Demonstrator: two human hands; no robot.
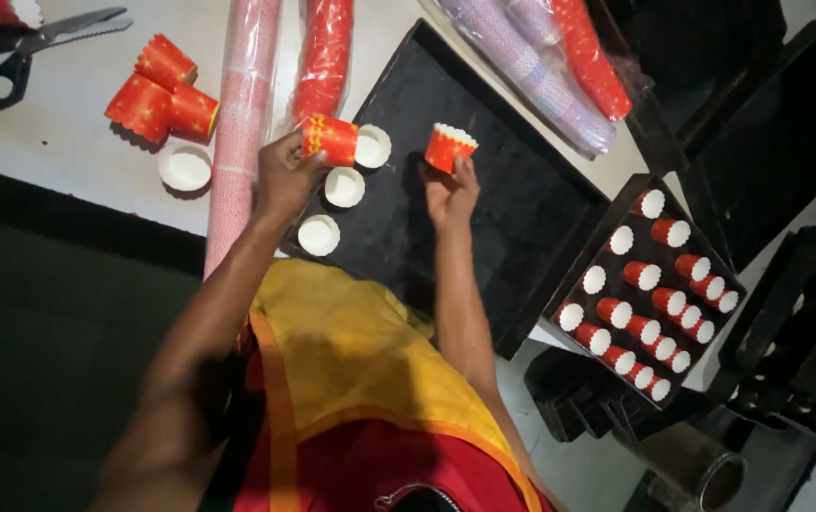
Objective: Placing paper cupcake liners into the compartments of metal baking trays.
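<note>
Head view: left hand (pixel 285 175) grips a short stack of red paper cups (pixel 329 138), fingers wrapped around it, above the black baking tray's (pixel 512 204) left edge. Right hand (pixel 453 192) pinches a single red paper cup (pixel 449 148) by its base — over the tray, near three white-lined cups (pixel 344 186) standing there.

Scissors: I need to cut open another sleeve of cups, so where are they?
In the head view, the scissors lie at the top left corner of the white table, left of three loose red paper cups.
</note>
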